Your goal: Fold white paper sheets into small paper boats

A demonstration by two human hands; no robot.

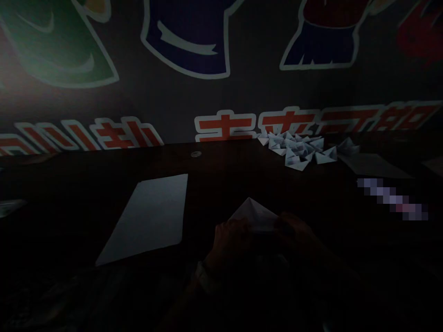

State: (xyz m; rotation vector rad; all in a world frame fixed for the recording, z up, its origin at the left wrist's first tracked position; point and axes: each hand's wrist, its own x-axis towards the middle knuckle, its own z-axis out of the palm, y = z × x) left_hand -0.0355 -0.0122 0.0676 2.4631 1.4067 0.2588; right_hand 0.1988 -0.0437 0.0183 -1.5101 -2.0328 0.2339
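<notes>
A white sheet of paper folded to a peak, the folded paper [261, 216], is held up between both hands near the front of the dark table. My left hand [232, 237] is closed on its left lower corner, with a pale band at the wrist. On the right corner, the fingers of my right hand [294, 227] are pinched. Deep shadow hides the fingertips and most of both forearms. Left of my hands lies a flat stack or sheet of white paper [148, 219].
Several folded paper boats [294, 147] are piled at the back right, by the wall. A sheet of paper [375, 165] lies right of them, near a blurred-out long object [392, 199]. A small round clear object [196, 154] sits at the table's back. The painted wall [173, 101] stands behind.
</notes>
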